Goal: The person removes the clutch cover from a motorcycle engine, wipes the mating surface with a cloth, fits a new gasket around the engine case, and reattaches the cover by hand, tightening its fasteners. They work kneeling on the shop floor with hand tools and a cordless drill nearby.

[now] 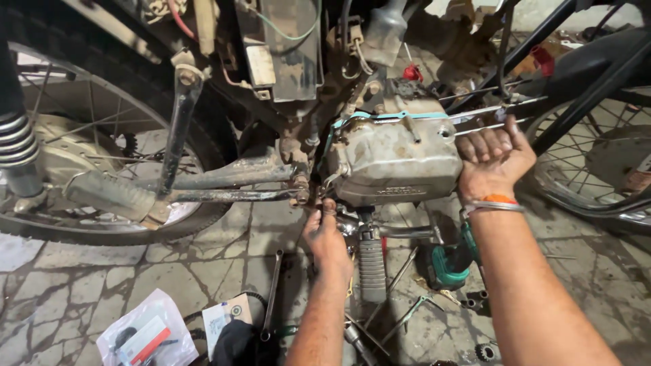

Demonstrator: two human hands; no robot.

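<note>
A dirty grey motorcycle engine case (393, 159) with a teal gasket line along its top hangs in the bike frame at centre. My right hand (494, 157) presses flat against the case's right end, its fingers hooked over the top edge near several long studs (488, 112). My left hand (325, 237) reaches up under the case's lower left corner, next to the footrest bar (230, 195); its fingertips are hidden, so whether it grips anything is unclear. A ribbed footpeg (371, 268) hangs just right of that hand.
The rear wheel (81, 135) and shock spring (17, 142) fill the left, a second spoked wheel (597, 156) the right. On the stone floor lie wrenches (271, 291), a teal power tool (451, 264), sockets (475, 298), a plastic parts bag (146, 335) and a small box (227, 315).
</note>
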